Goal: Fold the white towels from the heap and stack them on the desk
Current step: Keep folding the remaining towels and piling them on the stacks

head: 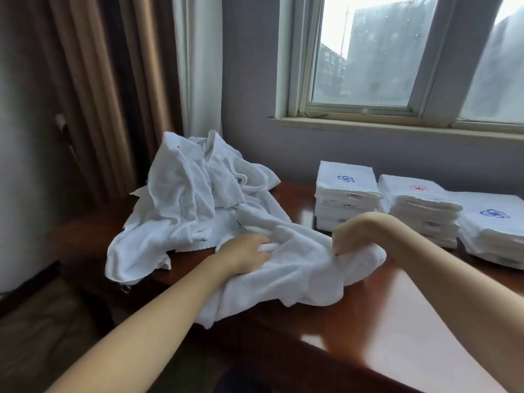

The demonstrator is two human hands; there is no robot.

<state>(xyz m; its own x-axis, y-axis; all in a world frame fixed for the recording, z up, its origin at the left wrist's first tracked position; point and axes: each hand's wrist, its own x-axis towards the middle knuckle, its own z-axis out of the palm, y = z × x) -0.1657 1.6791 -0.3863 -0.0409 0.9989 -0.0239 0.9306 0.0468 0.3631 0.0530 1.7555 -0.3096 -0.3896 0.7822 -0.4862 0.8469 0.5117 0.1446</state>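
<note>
Fingers point(259, 240) of left hand point(243, 252) and right hand point(360, 234) gripping towel point(297, 270), heap point(192, 194) behind

One towel point(297, 269) in left hand point(246, 253), right hand point(357, 232)

Bare desk point(411, 302) ahead; heap point(195, 194) left, stacks point(347, 194) right.

1. The heap point(192, 194) of rumpled white towels sits at the left end of the reddish desk point(411, 307).
2. A crumpled towel point(283, 279) lies bunched before it, drooping over the near edge.
3. Three folded stacks point(419, 205) stand side by side on the right.
</note>
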